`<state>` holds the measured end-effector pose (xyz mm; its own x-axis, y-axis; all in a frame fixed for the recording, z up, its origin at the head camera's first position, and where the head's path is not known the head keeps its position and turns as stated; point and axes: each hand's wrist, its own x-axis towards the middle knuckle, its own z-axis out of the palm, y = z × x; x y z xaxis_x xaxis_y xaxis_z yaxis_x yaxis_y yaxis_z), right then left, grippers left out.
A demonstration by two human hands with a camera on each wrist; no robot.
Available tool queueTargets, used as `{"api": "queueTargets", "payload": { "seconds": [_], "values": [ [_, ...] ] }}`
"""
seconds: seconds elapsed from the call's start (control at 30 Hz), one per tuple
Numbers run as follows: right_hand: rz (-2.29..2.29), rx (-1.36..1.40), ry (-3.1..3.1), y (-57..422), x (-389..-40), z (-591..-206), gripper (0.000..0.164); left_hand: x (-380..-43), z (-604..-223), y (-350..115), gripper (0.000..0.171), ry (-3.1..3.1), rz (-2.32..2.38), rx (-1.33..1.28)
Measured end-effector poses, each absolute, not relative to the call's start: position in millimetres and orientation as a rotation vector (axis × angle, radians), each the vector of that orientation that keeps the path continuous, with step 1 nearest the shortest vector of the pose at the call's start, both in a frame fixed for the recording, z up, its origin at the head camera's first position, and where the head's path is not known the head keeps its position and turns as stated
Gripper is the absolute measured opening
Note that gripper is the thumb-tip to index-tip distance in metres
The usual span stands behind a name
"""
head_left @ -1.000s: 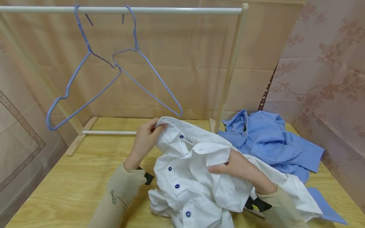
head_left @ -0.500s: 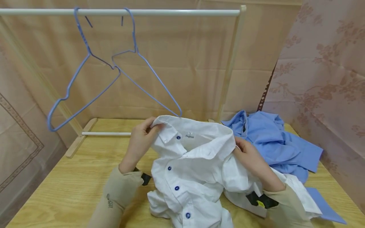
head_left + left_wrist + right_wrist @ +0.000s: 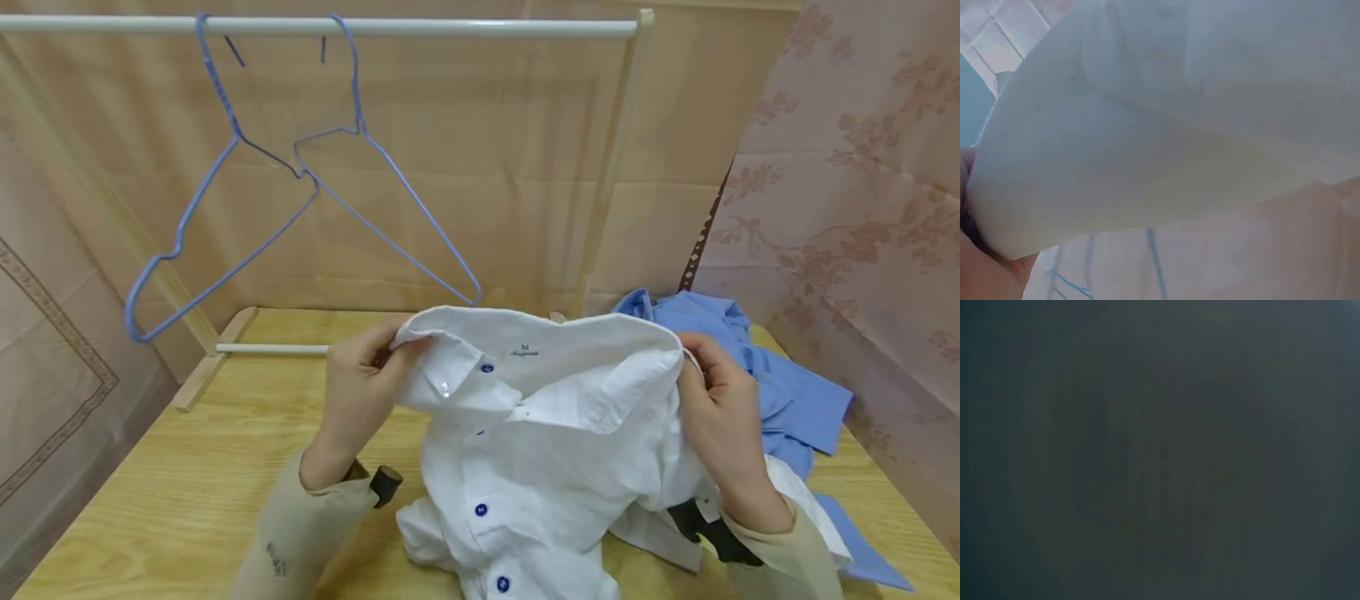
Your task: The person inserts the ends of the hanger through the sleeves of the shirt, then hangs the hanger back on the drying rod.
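Lengthwise, the white shirt runs near to far, collar away.

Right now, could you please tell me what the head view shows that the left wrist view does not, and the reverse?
Only the head view: the right hand, the table and the printed lettering on the white shirt. Only the left wrist view: the shirt's cloth up close, filling most of the frame. Both: the white shirt and the left hand gripping it.
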<state>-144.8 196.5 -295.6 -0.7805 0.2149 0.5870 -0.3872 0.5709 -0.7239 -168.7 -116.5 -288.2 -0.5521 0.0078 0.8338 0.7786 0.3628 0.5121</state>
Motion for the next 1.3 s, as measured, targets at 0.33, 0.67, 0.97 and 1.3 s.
{"api": "queueTargets", "payload": {
  "seconds": [0.33, 0.67, 0.97, 1.3],
  "values": [
    [0.999, 0.232, -2.273, 203, -143, -296, 0.019, -164, -284, -120, 0.01, -1.992, -1.3, -0.68],
    [0.799, 0.421, -2.315, 200, -163, -313, 0.029, -179, -292, -120, 0.011, -2.273, -1.247, -0.745],
    [1.068, 1.087, -2.408, 208, -178, -326, 0.076, -191, -304, -120, 0.014, -2.325, -1.243, -0.72],
    [1.394, 0.942, -2.228, 211, -178, -324, 0.032, -196, -304, -126, 0.02, -2.397, -1.335, -0.707]
  ]
}}
